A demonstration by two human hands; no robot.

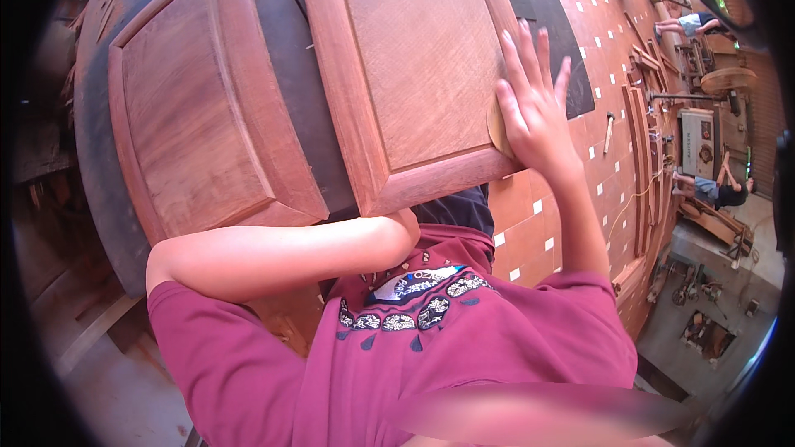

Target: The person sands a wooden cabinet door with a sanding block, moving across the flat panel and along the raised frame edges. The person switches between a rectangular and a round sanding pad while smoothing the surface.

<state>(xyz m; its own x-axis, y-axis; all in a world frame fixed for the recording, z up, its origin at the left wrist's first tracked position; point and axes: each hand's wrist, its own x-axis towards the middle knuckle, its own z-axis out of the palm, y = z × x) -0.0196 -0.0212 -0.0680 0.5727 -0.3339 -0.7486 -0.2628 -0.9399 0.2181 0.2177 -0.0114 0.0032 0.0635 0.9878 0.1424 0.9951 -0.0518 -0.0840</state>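
Observation:
A reddish wooden panel door [422, 50] with a raised frame lies in front of me, its near corner pointing toward my body. My right hand [534, 108] is at its right edge, fingers stretched and spread apart. Under the thumb and palm a tan round pad [498, 128], perhaps a sanding disc, shows against the frame. My left forearm crosses in front of my waist, and my left hand [404, 228] is bent in by the door's near edge, its fingers hidden. A second wooden panel door [186, 108] lies to the left.
Both doors rest on a dark worktable [290, 74]. On the tiled floor [530, 223] to the right are a hammer [609, 132] and long wooden boards [642, 165]. Two people [719, 190] are farther off at the right, among machines and timber.

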